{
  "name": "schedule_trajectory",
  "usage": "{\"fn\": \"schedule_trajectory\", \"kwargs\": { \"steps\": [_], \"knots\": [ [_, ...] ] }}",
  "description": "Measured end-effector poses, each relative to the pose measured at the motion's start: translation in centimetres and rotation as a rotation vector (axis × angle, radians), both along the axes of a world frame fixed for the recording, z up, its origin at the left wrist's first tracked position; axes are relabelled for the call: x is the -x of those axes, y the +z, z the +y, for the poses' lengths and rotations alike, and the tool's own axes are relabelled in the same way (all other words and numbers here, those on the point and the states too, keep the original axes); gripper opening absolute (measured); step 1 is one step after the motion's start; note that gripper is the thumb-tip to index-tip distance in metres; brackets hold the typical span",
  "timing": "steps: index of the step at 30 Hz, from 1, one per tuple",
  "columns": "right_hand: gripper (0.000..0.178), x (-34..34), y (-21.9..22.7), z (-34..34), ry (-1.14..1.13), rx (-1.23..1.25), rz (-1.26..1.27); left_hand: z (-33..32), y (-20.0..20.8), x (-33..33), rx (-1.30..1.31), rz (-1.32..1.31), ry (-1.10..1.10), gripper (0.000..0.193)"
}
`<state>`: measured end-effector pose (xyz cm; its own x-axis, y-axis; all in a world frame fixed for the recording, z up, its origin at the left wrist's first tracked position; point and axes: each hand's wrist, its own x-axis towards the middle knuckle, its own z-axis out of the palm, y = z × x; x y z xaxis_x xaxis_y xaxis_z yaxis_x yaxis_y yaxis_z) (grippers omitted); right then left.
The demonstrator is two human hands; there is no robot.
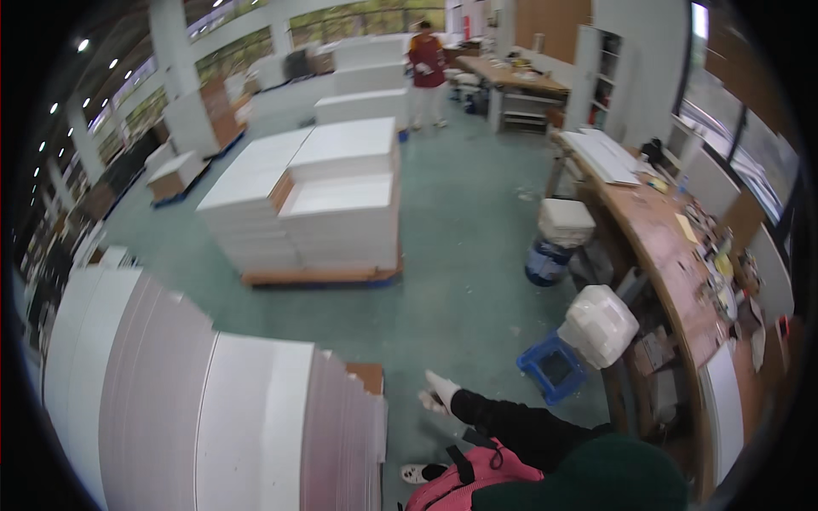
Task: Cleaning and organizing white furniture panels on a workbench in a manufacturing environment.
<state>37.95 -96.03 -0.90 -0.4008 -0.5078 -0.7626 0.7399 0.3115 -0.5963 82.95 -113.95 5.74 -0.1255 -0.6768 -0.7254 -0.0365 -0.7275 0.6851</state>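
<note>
My right hand (440,393), in a white glove, reaches out from a black sleeve (520,423) over the green floor. Its fingers are loosely spread and nothing shows in them, though the hand is small and somewhat blurred. Nearest to it on the left is a tall stack of white boards (256,409), apart from the fingers. A pink garment with dark straps (477,477) hangs below my arm, and a shoe (419,473) shows beside it. My left hand is out of the picture.
Ahead stands a pallet of white boards (341,183). On the right are a blue stool frame (552,368), a white foam-like block (601,324), a blue drum (550,260) and a cluttered workbench (656,247). Another person (427,64) stands far ahead.
</note>
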Motion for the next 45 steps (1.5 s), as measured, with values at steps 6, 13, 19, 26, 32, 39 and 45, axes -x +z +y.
{"fn": "schedule_trajectory", "kwargs": {
  "steps": [6,13,19,26,32,39,45],
  "knots": [
    [0.029,1.1,-2.9,20.0,-0.314,0.022,0.086,9.5,-1.3,11.1,0.061,-0.009,-0.738,0.061],
    [0.037,-1.9,7.9,38.5,-0.4,-0.054,0.526,27.3,-4.4,28.6,0.179,0.188,-1.478,0.052],
    [0.038,-6.2,12.2,53.8,-0.842,-0.117,0.642,54.3,3.2,41.1,0.049,0.422,-2.038,0.039],
    [0.038,-10.5,10.7,68.1,-1.478,-0.012,0.373,74.8,2.2,43.9,0.307,0.432,-2.467,0.03],
    [0.028,-15.1,5.0,81.6,-2.037,-0.016,0.429,89.6,1.4,50.4,0.156,0.406,-2.553,0.027],
    [0.024,-12.7,4.1,93.2,-2.26,-0.104,0.298,109.4,-2.2,63.7,-0.103,0.473,-2.679,0.024],
    [0.033,-7.3,6.5,98.6,-2.187,-0.447,0.269,124.0,-6.1,72.9,-0.003,0.47,-2.544,0.028]
  ]
}}
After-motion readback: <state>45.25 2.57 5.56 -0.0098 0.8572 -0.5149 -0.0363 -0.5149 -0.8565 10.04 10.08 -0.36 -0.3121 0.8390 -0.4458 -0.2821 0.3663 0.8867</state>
